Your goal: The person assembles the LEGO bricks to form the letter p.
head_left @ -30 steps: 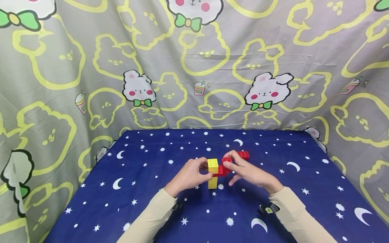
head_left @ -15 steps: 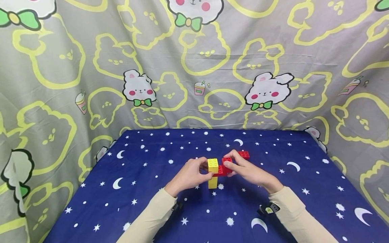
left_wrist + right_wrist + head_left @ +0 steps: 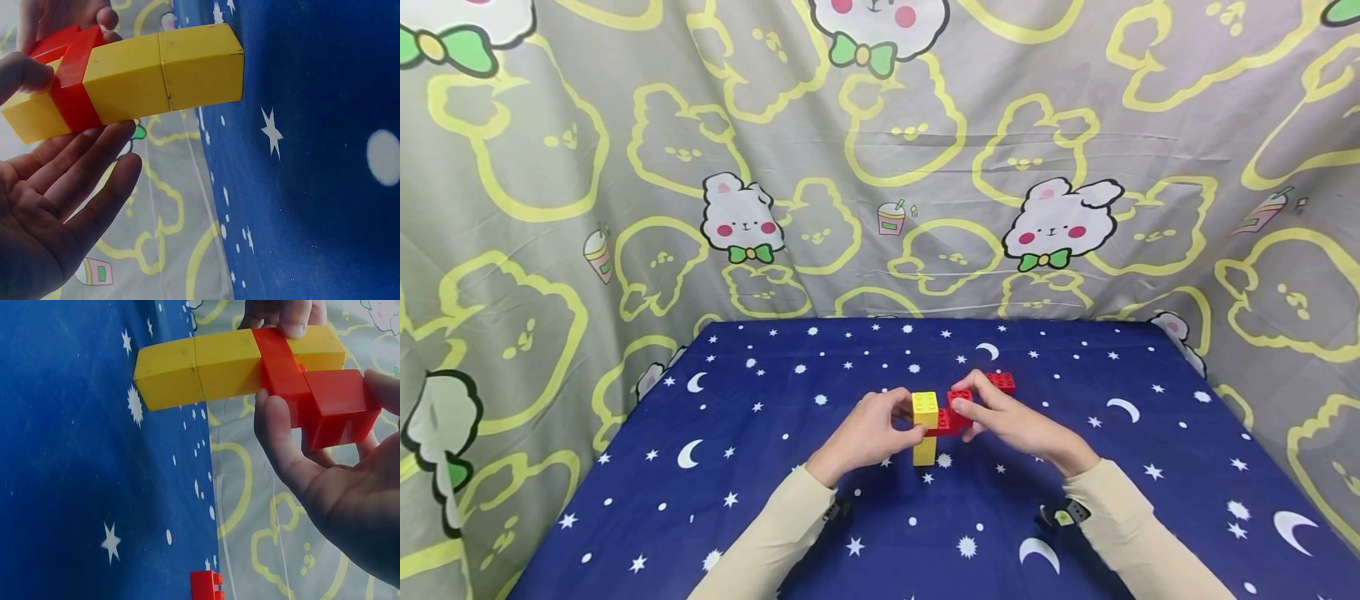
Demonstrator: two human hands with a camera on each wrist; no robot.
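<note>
Evidently the left hand (image 3: 868, 433) pinches the top yellow brick (image 3: 925, 407) between thumb and fingers, while the right hand (image 3: 1018, 427) grips the red brick (image 3: 959, 402) on the red crosspiece (image 3: 943, 422). Their upright assembly (image 3: 125, 76), on or just above the blue cloth (image 3: 775, 500), looks light, stiff and smooth, probably best held close to its joints.
</note>
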